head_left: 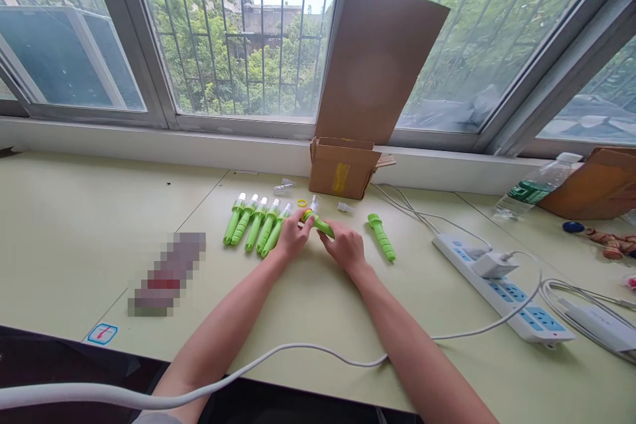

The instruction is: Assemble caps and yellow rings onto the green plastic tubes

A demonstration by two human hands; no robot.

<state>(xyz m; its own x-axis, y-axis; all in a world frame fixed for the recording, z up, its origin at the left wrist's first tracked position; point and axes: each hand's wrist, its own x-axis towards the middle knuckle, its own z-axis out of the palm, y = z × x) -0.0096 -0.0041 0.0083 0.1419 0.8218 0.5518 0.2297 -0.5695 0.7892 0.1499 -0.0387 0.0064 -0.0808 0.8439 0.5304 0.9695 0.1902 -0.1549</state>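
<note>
A person's left hand (293, 236) and right hand (346, 248) meet at the middle of a pale green surface (89, 225), both closed on a green tube (322, 225) that lies slanted between them just above the surface. The left fingertips pinch its upper end, where a clear cap shows; the right hand grips its lower end. Just left of the hands, a row of five tubes (256, 224) with clear tips lies side by side. A loose tube (381, 237) rests apart to the right. A yellow ring (302, 203) sits just behind the hands, in front of an open box (342, 169) by the window (238, 33). Further right lie a power strip (501, 288) and a bottle (536, 189) on its side. A white cable (298, 350) crosses both forearms.
</note>
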